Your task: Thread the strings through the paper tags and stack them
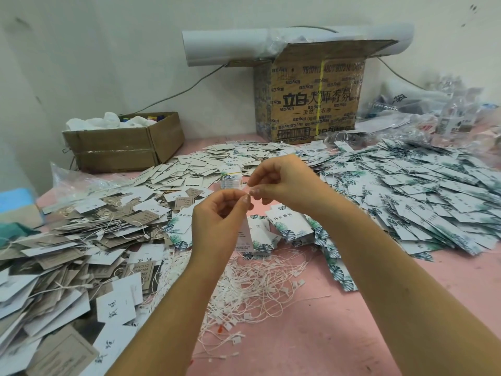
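Both hands are raised together over the middle of the pink worktop (352, 329). The left hand (219, 215) is curled, and its thumb and forefinger pinch the upper end of one paper tag (246, 236), which hangs straight down below the fingers. The right hand (282, 185) sits just beside it, fingertips almost touching the left's. Its thumb and forefinger are pressed together at the tag's top edge. We cannot tell what they hold; anything there is too fine to resolve.

Directly beneath the hands, loose white strings (257, 289) with small end tabs lie tangled on the worktop. A broad heap of leaf-print tags (423, 191) spreads to the right. More of the same print lie just beyond the held tag.

On the left, grey and brown tags (67, 253), many with strings already on them, lie in an overlapping heap.

At the back against the wall we note a printed carton (311, 101) with a white roll (225, 43) lying across its top. An open box (122, 145) stands to its left.
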